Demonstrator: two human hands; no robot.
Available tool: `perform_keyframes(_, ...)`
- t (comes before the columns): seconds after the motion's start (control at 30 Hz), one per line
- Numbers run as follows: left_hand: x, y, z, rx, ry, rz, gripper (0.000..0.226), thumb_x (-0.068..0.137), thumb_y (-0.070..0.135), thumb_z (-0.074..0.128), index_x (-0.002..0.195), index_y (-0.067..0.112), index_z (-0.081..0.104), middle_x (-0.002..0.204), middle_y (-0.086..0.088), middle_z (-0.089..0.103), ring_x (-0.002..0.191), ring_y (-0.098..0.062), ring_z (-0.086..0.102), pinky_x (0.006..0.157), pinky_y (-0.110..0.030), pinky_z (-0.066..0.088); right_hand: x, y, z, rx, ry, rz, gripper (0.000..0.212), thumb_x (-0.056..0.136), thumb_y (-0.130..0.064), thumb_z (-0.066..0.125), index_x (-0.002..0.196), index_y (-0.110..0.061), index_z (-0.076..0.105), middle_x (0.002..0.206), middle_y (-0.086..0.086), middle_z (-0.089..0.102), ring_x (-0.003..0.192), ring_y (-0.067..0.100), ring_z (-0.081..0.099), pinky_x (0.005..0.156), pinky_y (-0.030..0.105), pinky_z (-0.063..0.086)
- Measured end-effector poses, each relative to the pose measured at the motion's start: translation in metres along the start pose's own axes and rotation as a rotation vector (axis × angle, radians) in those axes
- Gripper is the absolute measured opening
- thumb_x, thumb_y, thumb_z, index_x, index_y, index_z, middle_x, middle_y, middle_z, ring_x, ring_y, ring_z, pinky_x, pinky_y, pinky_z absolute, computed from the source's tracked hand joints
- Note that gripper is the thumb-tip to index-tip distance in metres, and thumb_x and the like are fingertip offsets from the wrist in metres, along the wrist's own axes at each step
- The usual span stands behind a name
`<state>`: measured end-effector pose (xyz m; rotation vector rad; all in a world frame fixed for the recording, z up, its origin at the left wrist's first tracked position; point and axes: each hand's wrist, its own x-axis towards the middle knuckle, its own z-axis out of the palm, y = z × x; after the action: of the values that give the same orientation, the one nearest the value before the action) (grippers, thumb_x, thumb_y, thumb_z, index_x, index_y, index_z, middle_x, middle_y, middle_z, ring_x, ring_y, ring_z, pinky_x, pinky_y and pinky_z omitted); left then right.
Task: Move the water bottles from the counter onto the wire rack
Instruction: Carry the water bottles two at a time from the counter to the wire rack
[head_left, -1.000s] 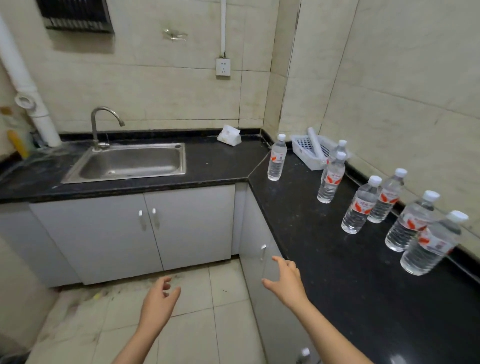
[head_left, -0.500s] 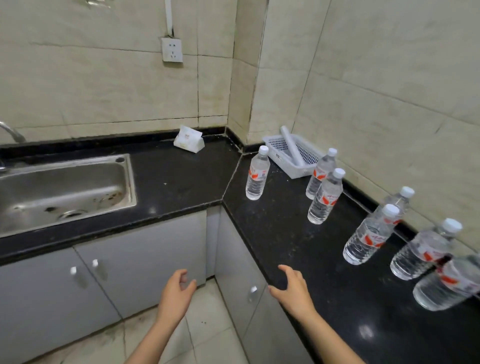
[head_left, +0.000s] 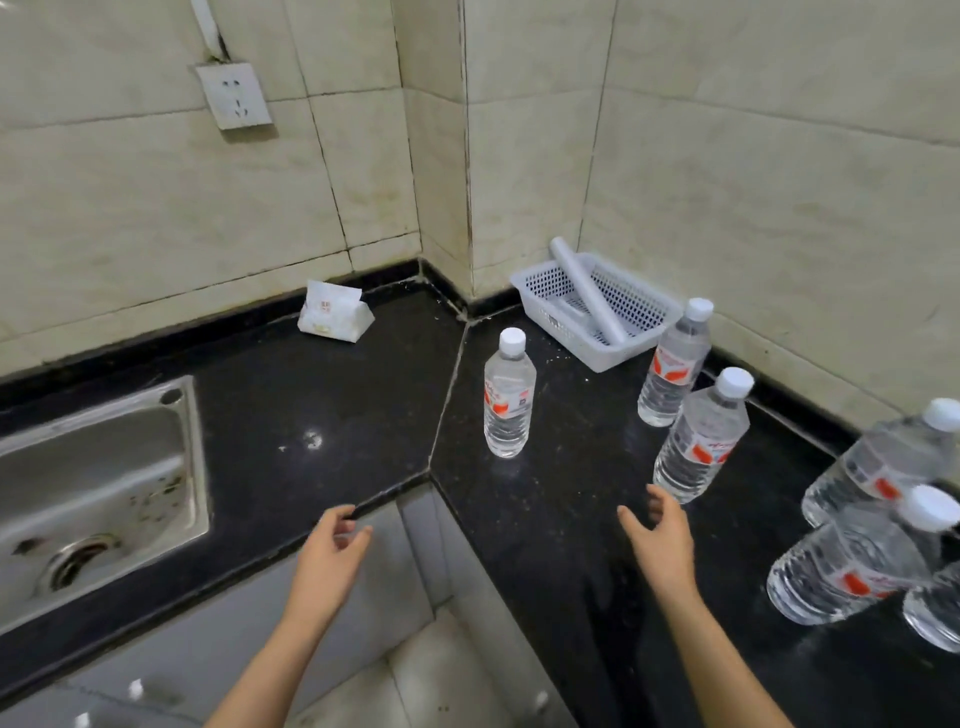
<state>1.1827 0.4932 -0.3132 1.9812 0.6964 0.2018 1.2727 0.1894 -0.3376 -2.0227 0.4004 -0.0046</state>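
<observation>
Several clear water bottles with white caps and red labels stand upright on the black counter. One bottle stands alone near the corner seam. Two more bottles stand to its right, and others crowd the right edge. My right hand hovers open over the counter, just below the nearer middle bottle and apart from it. Over the counter's inner front edge, my left hand is open and empty. No wire rack is in view.
A white perforated plastic basket holding a white roll sits in the corner by the wall. A white tissue pack lies at the back left. A steel sink is at left. White cabinets and floor tiles lie below.
The view has moved closer to the counter corner and tilted down. Both hands have risen and reached forward toward the bottles; neither has touched one.
</observation>
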Motion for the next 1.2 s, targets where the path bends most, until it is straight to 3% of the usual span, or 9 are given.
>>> perform_keyframes(0.17,0.036,0.027,0.036,-0.009,-0.067,0.004,0.036,0.085,0.007,0.058,0.12,0.002,0.051,0.099,-0.011,0.054,0.084,-0.019,0.05,0.075,-0.025,0.035,0.027,-0.003,0.005,0.09,0.149,0.055,0.05,0.083,-0.012,0.063,0.129,-0.006,0.044,0.129,0.018,0.048,0.118,0.03,0.049,0.099,0.037,0.038)
perform_keyframes(0.27,0.046,0.032,0.068,-0.056,-0.15,-0.003,0.041,0.084,0.005,0.058,0.123,0.001,0.047,0.095,-0.008,0.051,0.078,-0.016,0.049,0.065,-0.014,0.041,0.037,0.004,-0.008,0.081,0.239,0.084,0.05,0.082,-0.012,0.065,0.128,-0.006,0.045,0.126,0.019,0.049,0.115,0.031,0.051,0.097,0.037,0.038)
perform_keyframes(0.4,0.069,0.046,0.101,-0.092,-0.273,-0.009,0.059,0.081,0.007,0.063,0.134,0.004,0.036,0.122,-0.019,0.048,0.098,-0.022,0.047,0.087,-0.033,0.04,0.046,0.012,-0.026,0.059,0.304,0.111,0.054,0.078,-0.012,0.069,0.126,-0.005,0.045,0.123,0.02,0.051,0.113,0.032,0.051,0.098,0.04,0.039)
perform_keyframes(0.5,0.088,0.061,0.118,-0.101,-0.339,0.077,0.072,0.079,0.009,0.067,0.139,0.009,0.028,0.134,-0.017,0.043,0.11,-0.023,0.046,0.097,-0.038,0.039,0.05,0.01,-0.037,0.086,0.334,0.135,0.063,0.077,-0.011,0.07,0.132,-0.008,0.039,0.126,0.02,0.049,0.115,0.031,0.05,0.101,0.043,0.039)
perform_keyframes(0.6,0.109,0.077,0.126,-0.136,-0.409,0.178,0.084,0.075,0.006,0.07,0.143,0.013,0.02,0.143,-0.014,0.037,0.124,-0.025,0.041,0.104,-0.041,0.036,0.054,0.0,-0.045,0.119,0.35,0.137,0.071,0.077,-0.009,0.071,0.137,-0.011,0.033,0.132,0.018,0.046,0.12,0.029,0.047,0.102,0.038,0.037)
perform_keyframes(0.77,0.144,0.102,0.13,-0.213,-0.559,0.277,0.095,0.07,0.003,0.074,0.143,0.02,0.016,0.138,-0.004,0.042,0.124,-0.021,0.044,0.107,-0.042,0.036,0.067,-0.027,-0.043,0.153,0.383,0.1,0.084,0.073,-0.006,0.074,0.141,-0.009,0.026,0.137,0.017,0.042,0.124,0.024,0.044,0.099,0.029,0.034)
perform_keyframes(0.9,0.162,0.108,0.134,-0.245,-0.665,0.276,0.099,0.066,0.004,0.077,0.143,0.024,0.019,0.129,0.009,0.042,0.123,-0.02,0.046,0.107,-0.045,0.038,0.081,-0.037,-0.028,0.185,0.425,0.112,0.081,0.069,-0.002,0.076,0.136,-0.009,0.031,0.132,0.017,0.049,0.115,0.024,0.051,0.103,0.042,0.041)
perform_keyframes(1.07,0.171,0.104,0.136,-0.247,-0.786,0.271,0.11,0.051,0.02,0.081,0.141,0.031,0.019,0.133,0.006,0.043,0.12,-0.013,0.048,0.107,-0.039,0.038,0.096,-0.036,-0.018,0.249,0.474,0.169,0.07,0.072,0.01,0.066,0.132,0.0,0.032,0.118,0.013,0.051,0.108,0.027,0.052,0.09,0.033,0.04)
perform_keyframes(1.2,0.181,0.102,0.138,-0.224,-0.83,0.274,0.111,0.045,0.03,0.08,0.14,0.034,0.022,0.135,0.005,0.047,0.12,-0.012,0.05,0.106,-0.041,0.039,0.101,-0.038,-0.008,0.223,0.551,0.219,0.069,0.068,-0.002,0.075,0.126,-0.004,0.039,0.122,0.016,0.054,0.104,0.025,0.053,0.092,0.039,0.043)
